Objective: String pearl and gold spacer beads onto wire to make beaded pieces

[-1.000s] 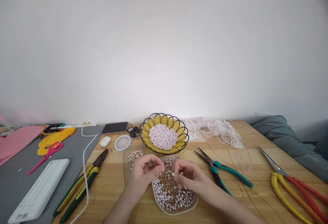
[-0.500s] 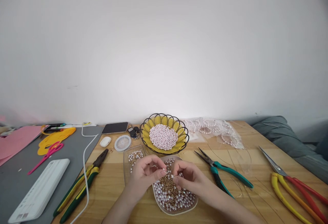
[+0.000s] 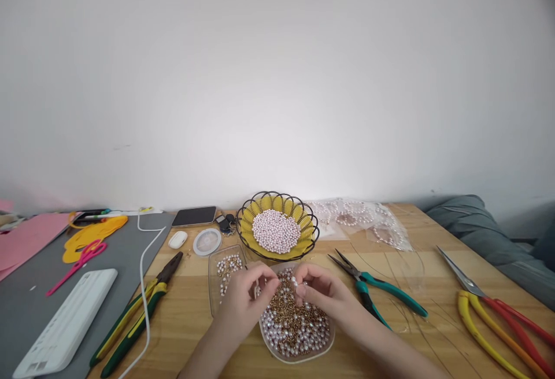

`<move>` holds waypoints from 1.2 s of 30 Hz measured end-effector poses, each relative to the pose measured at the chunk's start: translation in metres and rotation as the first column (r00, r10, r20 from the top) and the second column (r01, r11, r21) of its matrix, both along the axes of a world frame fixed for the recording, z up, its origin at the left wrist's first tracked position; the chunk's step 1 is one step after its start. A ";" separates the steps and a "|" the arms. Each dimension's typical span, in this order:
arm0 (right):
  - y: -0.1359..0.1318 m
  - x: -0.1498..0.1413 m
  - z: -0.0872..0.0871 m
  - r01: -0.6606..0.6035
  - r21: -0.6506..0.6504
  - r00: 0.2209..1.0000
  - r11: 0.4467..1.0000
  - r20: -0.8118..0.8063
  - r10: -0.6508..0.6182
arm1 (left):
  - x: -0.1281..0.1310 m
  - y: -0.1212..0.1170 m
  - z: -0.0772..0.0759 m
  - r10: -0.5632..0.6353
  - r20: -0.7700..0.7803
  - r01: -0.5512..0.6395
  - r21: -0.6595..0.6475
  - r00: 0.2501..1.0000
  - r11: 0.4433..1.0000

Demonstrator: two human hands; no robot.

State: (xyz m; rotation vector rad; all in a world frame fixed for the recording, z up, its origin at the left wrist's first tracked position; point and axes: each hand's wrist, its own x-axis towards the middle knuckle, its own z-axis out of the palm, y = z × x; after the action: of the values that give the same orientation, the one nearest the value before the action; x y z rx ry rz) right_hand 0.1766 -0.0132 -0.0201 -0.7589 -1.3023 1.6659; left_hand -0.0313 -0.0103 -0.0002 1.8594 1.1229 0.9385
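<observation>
Evidently your right hand is grasping a tiny pearly bead between thumb and forefinger, just above the clear dish of mixed beads, probably so that anything dropped would land among the others. Your left hand faces it, thumb and forefinger brought together in a pinch; whether anything sits between those tips is too small to tell. The two pinches are near each other but apart, a pose that seems chosen to keep both in your line of sight.

Beside your left hand, and partly hidden by it, is a clear box with more beads. The yellow basket of pale beads stands behind the dish, seemingly within reach of either side. To your right lie the teal pliers, jaws spread; to your left, the green-and-yellow pliers. Both have their handles towards you, likely for an easy pick-up.

Underneath, the wooden table shows pale, striped grain and runs up to a plain whitish wall, brightest around its middle. A grey mat lies at the left, bearing pink scissors, while grey-green fabric bunches beyond the table's right edge
</observation>
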 end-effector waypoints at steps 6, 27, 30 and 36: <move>0.004 0.000 -0.004 0.071 -0.001 0.997 0.997 -0.034 -0.071 | 0.006 0.000 -0.013 -0.104 -0.444 0.186 0.145 0.890 0.972; 0.003 -0.001 -0.006 0.052 -0.059 0.996 0.997 -0.068 -0.056 | 0.005 0.004 -0.028 -0.144 -0.417 0.207 0.109 0.897 0.972; 0.002 -0.001 -0.005 -0.015 -0.102 0.994 0.995 -0.106 0.004 | 0.003 0.006 -0.021 -0.070 -0.214 0.081 0.042 0.974 0.996; -0.004 -0.001 0.003 -0.158 -0.120 0.984 0.980 -0.104 0.146 | -0.003 0.005 -0.001 0.048 0.356 0.052 -0.267 0.933 0.962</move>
State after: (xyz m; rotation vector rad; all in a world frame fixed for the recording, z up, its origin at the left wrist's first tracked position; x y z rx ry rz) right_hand 0.1756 -0.0174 -0.0176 -0.6588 -1.2215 1.9000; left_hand -0.0347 -0.0050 -0.0009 1.3963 0.9674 1.0175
